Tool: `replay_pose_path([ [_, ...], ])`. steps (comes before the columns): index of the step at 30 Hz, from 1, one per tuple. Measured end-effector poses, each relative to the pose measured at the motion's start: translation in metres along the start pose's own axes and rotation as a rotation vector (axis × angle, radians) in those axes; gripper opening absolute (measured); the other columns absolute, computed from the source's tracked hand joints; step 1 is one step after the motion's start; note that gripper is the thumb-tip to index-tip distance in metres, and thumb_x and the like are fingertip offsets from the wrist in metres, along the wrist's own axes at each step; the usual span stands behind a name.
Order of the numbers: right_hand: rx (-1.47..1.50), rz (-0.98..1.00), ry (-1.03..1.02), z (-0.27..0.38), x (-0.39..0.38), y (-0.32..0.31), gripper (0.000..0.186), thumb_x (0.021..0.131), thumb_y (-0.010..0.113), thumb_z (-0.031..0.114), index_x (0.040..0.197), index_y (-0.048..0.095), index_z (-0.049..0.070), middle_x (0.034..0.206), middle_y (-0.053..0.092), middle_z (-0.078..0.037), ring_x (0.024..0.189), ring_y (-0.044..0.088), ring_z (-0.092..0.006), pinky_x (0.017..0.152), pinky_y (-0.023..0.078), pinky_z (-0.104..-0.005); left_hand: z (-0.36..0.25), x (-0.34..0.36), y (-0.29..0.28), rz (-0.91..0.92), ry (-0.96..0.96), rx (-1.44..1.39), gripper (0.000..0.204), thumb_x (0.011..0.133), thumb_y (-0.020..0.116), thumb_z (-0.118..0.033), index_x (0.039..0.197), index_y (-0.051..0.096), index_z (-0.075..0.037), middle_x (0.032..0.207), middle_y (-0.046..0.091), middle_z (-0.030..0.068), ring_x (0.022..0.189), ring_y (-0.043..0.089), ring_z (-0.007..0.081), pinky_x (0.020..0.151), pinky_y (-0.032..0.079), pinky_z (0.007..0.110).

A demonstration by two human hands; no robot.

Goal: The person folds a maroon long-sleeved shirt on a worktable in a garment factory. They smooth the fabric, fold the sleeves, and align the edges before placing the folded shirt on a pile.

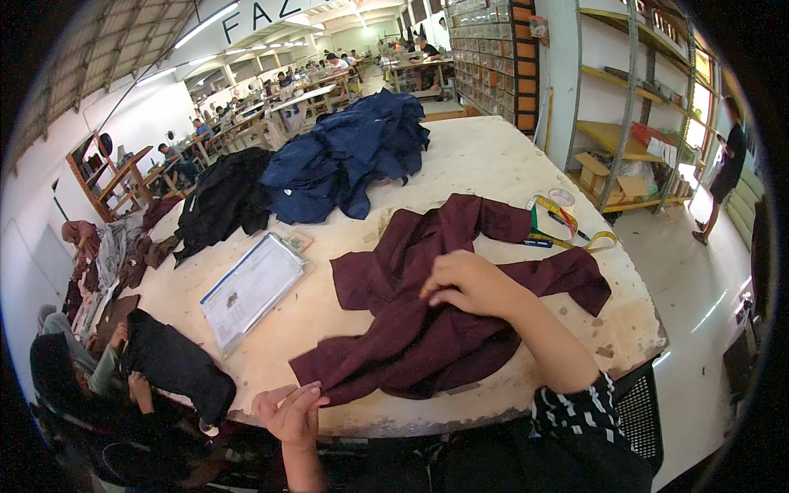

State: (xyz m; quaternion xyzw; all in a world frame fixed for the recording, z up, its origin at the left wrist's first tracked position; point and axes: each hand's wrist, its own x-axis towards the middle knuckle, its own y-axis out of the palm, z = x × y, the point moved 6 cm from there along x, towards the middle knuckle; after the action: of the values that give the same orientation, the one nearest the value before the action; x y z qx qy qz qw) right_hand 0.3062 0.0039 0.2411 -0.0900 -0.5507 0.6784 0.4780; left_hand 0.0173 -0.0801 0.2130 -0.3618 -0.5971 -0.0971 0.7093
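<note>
A maroon garment [427, 329] lies spread and rumpled on the pale worktable [485, 164], with sleeve-like parts reaching far and right. At its near left corner, my left hand [289, 412] pinches the cloth edge between thumb and fingers. Over the middle of the garment is my right hand [475, 286], its fingers curled together and bent down toward the cloth. Whatever those fingertips hold, if anything, is too small to make out. Left of the garment, a clear plastic sleeve with printed papers [255, 287] lies flat.
Piles of navy cloth [353, 148] and black cloth [226, 197] occupy the table's far left. A yellow tape measure [604, 240], a pen and a tape roll [561, 197] lie at right. Another person [62, 370] handles black cloth [177, 366] at left. Metal shelves [633, 107] stand beyond.
</note>
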Motion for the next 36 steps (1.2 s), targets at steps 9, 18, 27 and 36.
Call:
replay_pose_path([
  [9,0.105,-0.129,0.127,-0.002,-0.051,0.001,0.029,0.081,0.061,0.019,0.109,0.063,0.01,0.095,0.06,-0.009,0.093,0.054,-0.0269,0.083,0.041,-0.0383,-0.001,0.002,0.025,0.063,-0.029,-0.028,0.019,0.068,0.072,-0.028,0.078,0.063,-0.015,0.08,0.068,-0.0052,0.092,0.053,0.0189,0.083,0.034,0.036],
  [18,-0.054,-0.091,-0.006,0.05,-0.065,0.005,0.026,0.076,0.067,0.03,0.094,0.061,0.013,0.098,0.061,-0.006,0.099,0.055,-0.0256,0.103,0.027,-0.0491,0.003,-0.004,0.022,0.013,-0.111,-0.059,0.022,0.064,0.073,-0.03,0.078,0.064,-0.016,0.08,0.068,-0.005,0.091,0.054,0.0193,0.082,0.034,0.036],
  [27,0.111,-0.026,0.205,0.021,-0.079,0.021,0.024,0.077,0.066,0.022,0.1,0.063,0.015,0.108,0.055,-0.006,0.101,0.055,-0.025,0.105,0.015,-0.0591,0.002,-0.008,0.02,0.043,-0.071,-0.035,0.018,0.067,0.073,-0.025,0.078,0.063,-0.014,0.076,0.068,-0.0025,0.091,0.053,0.0203,0.083,0.034,0.037],
  [36,-0.056,0.017,0.193,-0.01,-0.052,0.029,0.012,0.072,0.07,0.015,0.083,0.068,0.015,0.101,0.061,-0.001,0.092,0.059,-0.0164,0.106,0.003,-0.0612,0.001,-0.006,0.011,0.015,0.0,-0.014,0.016,0.071,0.071,-0.024,0.079,0.063,-0.013,0.078,0.067,0.0011,0.093,0.052,0.0224,0.083,0.036,0.037],
])
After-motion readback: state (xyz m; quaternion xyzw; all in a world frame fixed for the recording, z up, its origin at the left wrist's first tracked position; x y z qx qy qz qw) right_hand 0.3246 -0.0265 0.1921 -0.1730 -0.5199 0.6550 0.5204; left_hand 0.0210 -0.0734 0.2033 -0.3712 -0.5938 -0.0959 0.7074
